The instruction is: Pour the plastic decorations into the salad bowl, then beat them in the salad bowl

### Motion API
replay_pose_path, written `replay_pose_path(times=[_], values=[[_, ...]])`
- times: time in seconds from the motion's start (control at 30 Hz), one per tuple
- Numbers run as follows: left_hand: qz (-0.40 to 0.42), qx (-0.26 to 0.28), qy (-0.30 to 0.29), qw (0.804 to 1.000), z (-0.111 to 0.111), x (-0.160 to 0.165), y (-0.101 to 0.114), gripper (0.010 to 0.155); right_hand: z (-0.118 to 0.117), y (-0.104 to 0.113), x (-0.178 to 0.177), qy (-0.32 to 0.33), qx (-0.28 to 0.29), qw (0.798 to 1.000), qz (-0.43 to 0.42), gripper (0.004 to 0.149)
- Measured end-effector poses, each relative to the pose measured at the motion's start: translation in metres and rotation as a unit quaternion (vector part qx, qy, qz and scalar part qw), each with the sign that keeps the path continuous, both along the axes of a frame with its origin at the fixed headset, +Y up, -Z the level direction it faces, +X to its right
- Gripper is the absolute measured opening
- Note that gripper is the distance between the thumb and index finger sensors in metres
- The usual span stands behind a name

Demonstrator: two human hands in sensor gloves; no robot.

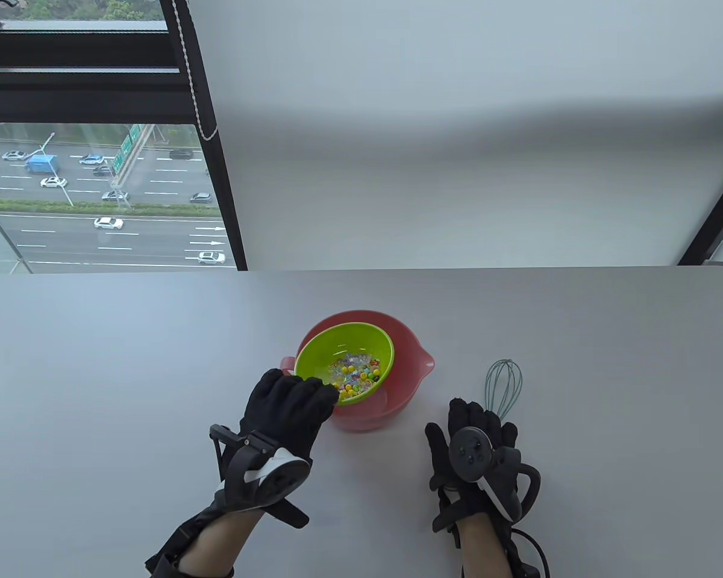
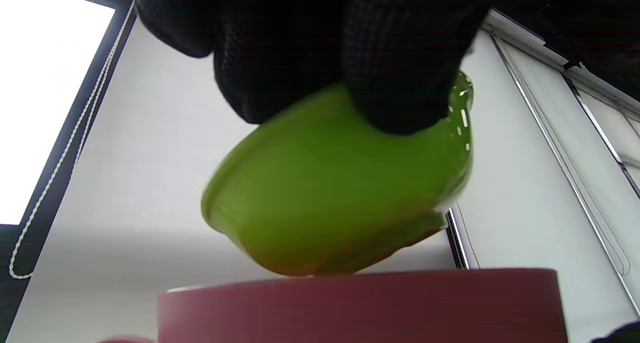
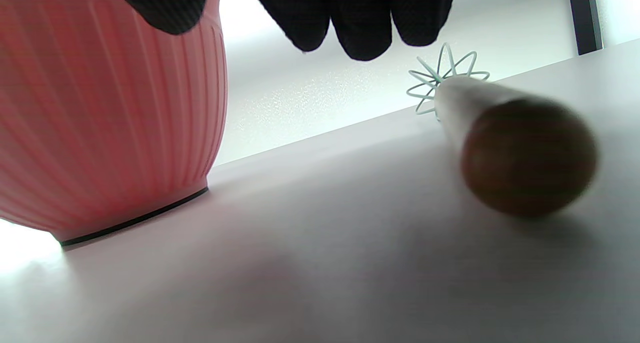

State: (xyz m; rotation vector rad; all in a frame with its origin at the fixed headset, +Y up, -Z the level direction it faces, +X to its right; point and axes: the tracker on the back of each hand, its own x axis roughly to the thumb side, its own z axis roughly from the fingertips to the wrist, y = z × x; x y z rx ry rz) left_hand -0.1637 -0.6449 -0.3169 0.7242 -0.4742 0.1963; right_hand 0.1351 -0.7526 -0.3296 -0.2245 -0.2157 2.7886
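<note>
My left hand [image 1: 292,403] grips the near rim of a small green bowl [image 1: 344,361] and holds it tilted above the pink salad bowl [image 1: 413,367]. Small colourful plastic decorations [image 1: 355,376] lie heaped in the green bowl's lower side. From the left wrist view the green bowl [image 2: 330,203] hangs just over the pink rim [image 2: 360,298] with my gloved fingers [image 2: 400,73] pinching its edge. My right hand [image 1: 479,433] rests open on the table over the whisk's handle. The teal whisk [image 1: 504,385] lies flat, its handle end [image 3: 525,153] beside my fingers [image 3: 360,18].
The pink bowl [image 3: 105,113] stands on the grey table [image 1: 126,361] just left of my right hand. A window with a bead cord [image 1: 196,78] sits behind the table's far left edge, a white blind behind the rest.
</note>
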Motion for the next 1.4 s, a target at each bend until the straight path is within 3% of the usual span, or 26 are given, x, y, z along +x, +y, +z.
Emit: replay_pose_path(times=[0.17, 0.4, 0.5, 0.57, 0.67, 0.8, 1.07, 1.27, 1.4], values=[[0.093, -0.086, -0.028, 0.992, -0.015, -0.009, -0.005, 0.038, 0.000, -0.001, 0.000, 0.003, -0.001, 1.000, -0.009, 0.070], [0.223, -0.187, -0.049, 0.956, -0.035, -0.027, -0.021, 0.039, 0.001, 0.000, -0.001, 0.005, 0.008, 1.000, -0.011, 0.071], [0.296, -0.224, -0.061, 0.926, -0.041, -0.034, -0.029, 0.039, 0.001, 0.000, -0.001, 0.005, 0.011, 1.000, -0.013, 0.072], [0.381, -0.258, -0.085, 0.884, -0.046, -0.038, -0.036, 0.040, 0.001, 0.000, 0.000, 0.004, 0.012, 1.000, -0.013, 0.073], [0.449, -0.288, -0.105, 0.839, -0.050, -0.045, -0.040, 0.040, 0.002, 0.000, 0.000, 0.004, 0.012, 1.000, -0.017, 0.073], [0.482, -0.297, -0.121, 0.815, -0.051, -0.052, -0.040, 0.040, 0.002, 0.000, 0.000, 0.005, 0.010, 1.000, -0.017, 0.073], [0.481, -0.266, -0.135, 0.824, -0.043, -0.061, -0.031, 0.040, 0.002, 0.000, 0.000, 0.005, 0.006, 1.000, -0.019, 0.073], [0.335, -0.113, -0.035, 0.935, -0.021, -0.072, -0.010, 0.041, 0.002, 0.000, 0.000, 0.005, 0.006, 1.000, -0.017, 0.073], [0.235, -0.053, 0.025, 0.970, -0.013, -0.076, -0.011, 0.041, 0.002, 0.000, 0.000, 0.005, 0.006, 1.000, -0.017, 0.073]])
